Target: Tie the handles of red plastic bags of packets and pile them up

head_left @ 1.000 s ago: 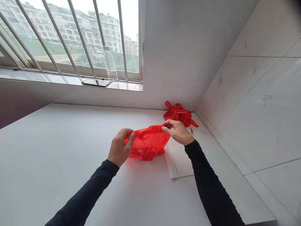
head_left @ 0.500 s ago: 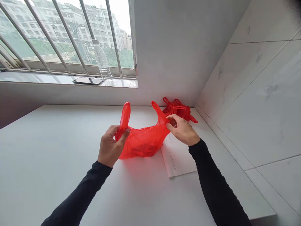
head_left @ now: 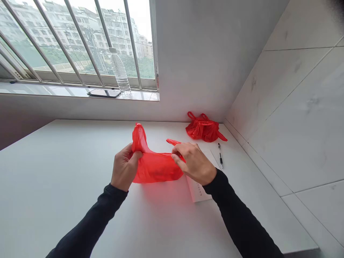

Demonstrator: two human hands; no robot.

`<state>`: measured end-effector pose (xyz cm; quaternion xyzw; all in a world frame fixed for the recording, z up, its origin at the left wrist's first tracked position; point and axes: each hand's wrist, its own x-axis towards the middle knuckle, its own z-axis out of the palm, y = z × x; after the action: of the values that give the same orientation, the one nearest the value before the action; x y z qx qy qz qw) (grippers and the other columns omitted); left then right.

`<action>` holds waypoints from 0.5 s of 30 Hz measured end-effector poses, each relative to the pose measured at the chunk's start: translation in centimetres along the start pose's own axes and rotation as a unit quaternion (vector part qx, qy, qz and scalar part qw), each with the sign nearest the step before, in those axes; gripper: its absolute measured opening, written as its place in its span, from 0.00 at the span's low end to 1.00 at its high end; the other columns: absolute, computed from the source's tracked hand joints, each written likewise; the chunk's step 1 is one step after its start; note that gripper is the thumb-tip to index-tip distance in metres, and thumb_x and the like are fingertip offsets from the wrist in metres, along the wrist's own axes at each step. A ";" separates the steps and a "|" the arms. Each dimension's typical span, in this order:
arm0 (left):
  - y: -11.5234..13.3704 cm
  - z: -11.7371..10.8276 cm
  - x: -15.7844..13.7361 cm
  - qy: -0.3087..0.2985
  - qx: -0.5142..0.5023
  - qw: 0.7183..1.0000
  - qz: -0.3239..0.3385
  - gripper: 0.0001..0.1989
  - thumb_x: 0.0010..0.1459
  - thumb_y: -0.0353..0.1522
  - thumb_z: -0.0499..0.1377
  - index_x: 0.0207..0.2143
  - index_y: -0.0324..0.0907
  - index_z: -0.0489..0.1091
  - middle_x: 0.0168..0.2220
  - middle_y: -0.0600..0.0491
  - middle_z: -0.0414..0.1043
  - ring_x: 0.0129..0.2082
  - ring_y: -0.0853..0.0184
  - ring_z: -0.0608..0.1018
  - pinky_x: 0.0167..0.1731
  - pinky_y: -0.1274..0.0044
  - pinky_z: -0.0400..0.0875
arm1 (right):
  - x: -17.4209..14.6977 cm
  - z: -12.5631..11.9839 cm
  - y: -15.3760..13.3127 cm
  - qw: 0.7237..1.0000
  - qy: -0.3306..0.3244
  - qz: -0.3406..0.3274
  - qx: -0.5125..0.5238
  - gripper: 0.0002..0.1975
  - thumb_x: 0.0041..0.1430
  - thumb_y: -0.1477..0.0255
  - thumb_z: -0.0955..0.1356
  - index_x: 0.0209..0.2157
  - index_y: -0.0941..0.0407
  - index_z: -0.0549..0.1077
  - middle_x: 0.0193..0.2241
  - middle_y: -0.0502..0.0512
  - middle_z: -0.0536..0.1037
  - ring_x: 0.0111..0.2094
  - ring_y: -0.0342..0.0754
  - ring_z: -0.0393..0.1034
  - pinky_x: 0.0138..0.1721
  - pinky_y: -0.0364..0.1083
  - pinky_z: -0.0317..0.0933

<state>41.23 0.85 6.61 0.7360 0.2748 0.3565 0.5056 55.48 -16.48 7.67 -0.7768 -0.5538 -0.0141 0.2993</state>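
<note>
A thin red plastic bag [head_left: 158, 168] is stretched between my two hands just over the white table. My left hand [head_left: 125, 166] pinches its left side below the upright left handle, thumb in front. At the bag's upper right, my right hand [head_left: 195, 161] has its fingers closed on the plastic, and the right handle pokes out past the knuckles, folded leftward. A darker patch shows through the film, too vague to name. Partly beneath my right hand lies a sheet of white paper [head_left: 197, 190] with a column of small printed marks.
More crumpled red plastic bags [head_left: 202, 127] lie against the back wall. A black-and-clear pen [head_left: 220, 156] rests right of the paper. On the windowsill stand a clear water bottle [head_left: 120, 73] and a flat dark phone [head_left: 104, 93]. A tiled wall [head_left: 295, 125] borders the table's right side.
My right hand has moved left and slightly down, folding the right handle over toward the middle. The bag's top edge is straighter, and the pen has come into view.
</note>
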 end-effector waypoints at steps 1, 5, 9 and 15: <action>0.1 0.0 0.0 -0.010 -0.012 1.000 -0.013 0.05 0.51 0.31 0.56 0.24 0.43 0.65 0.23 0.57 0.60 0.24 0.70 0.62 0.25 0.76 0.57 | -0.3 -0.2 -0.1 1.000 -0.022 0.009 -0.011 0.08 0.69 0.74 0.62 0.35 0.56 0.71 0.31 0.51 0.75 0.34 0.46 0.68 0.48 0.51 0.56; 0.8 0.4 -0.4 -0.075 -0.026 0.997 -0.022 0.07 0.54 0.32 0.56 0.23 0.42 0.66 0.23 0.57 0.62 0.24 0.71 0.63 0.24 0.77 0.59 | -1.2 -0.3 -0.6 0.987 -0.144 0.007 -0.078 0.16 0.69 0.73 0.60 0.26 0.56 0.68 0.21 0.49 0.68 0.23 0.43 0.60 0.37 0.48 0.54; 1.2 0.8 -0.9 -0.144 -0.037 0.989 0.002 0.06 0.54 0.30 0.55 0.25 0.42 0.68 0.24 0.57 0.63 0.24 0.71 0.63 0.23 0.78 0.58 | -1.5 0.1 -0.5 0.978 -0.200 0.010 -0.059 0.08 0.64 0.75 0.64 0.31 0.55 0.73 0.26 0.51 0.73 0.24 0.44 0.62 0.29 0.44 0.49; 0.6 1.0 -1.4 -0.226 0.023 0.972 0.060 0.08 0.56 0.28 0.48 0.26 0.43 0.64 0.26 0.56 0.62 0.26 0.69 0.64 0.26 0.75 0.59 | -1.4 0.1 -0.2 0.979 -0.203 0.017 0.000 0.16 0.70 0.72 0.58 0.48 0.51 0.75 0.30 0.52 0.77 0.26 0.46 0.66 0.28 0.44 0.51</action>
<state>41.24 -0.93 6.63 0.8240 0.1168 0.2037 0.5157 54.74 -17.63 7.22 -0.7729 -0.5897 0.1494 0.1806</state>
